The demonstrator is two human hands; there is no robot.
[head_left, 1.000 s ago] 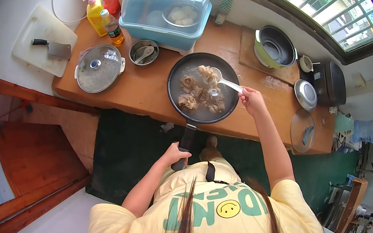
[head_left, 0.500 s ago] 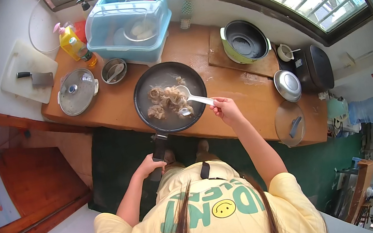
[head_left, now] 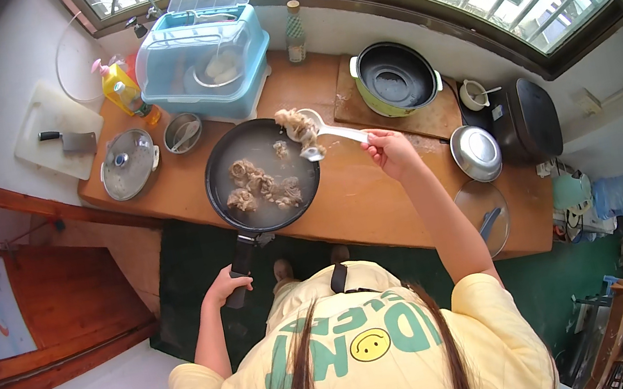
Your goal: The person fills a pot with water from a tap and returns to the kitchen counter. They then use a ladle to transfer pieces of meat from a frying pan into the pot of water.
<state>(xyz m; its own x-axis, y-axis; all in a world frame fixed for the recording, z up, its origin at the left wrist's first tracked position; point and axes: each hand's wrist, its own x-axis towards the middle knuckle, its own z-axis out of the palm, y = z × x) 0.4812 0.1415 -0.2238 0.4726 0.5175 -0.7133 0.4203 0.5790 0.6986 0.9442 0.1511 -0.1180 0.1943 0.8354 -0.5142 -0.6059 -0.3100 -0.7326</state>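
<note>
My left hand point(head_left: 229, 285) is wrapped round the black handle point(head_left: 244, 255) of a frying pan point(head_left: 218, 154). Cloudy liquid and clumps of brownish meat point(head_left: 264, 184) fill part of the pan. Closed on the end of a white ladle point(head_left: 342, 134), my right hand point(head_left: 390, 152) is to the right of the pan. The ladle's bowl, heaped with meat pieces point(head_left: 294, 122), is raised over the pan's upper right rim. Below it hangs a shiny pale bit point(head_left: 312, 152) whose kind I cannot make out.
Right of the pan, a green pot point(head_left: 396, 78) stands on a wooden board point(head_left: 431, 118). Beyond the pan are a blue dish box point(head_left: 202, 68) and a small metal bowl point(head_left: 182, 132). A lid point(head_left: 129, 164) lies left; a cleaver point(head_left: 73, 141) rests on a white board point(head_left: 48, 116).
My right hand has lifted the ladle with meat up out of the pan toward its upper right edge. The pan now sits a little left and lower in view; my left hand still grips its handle.
</note>
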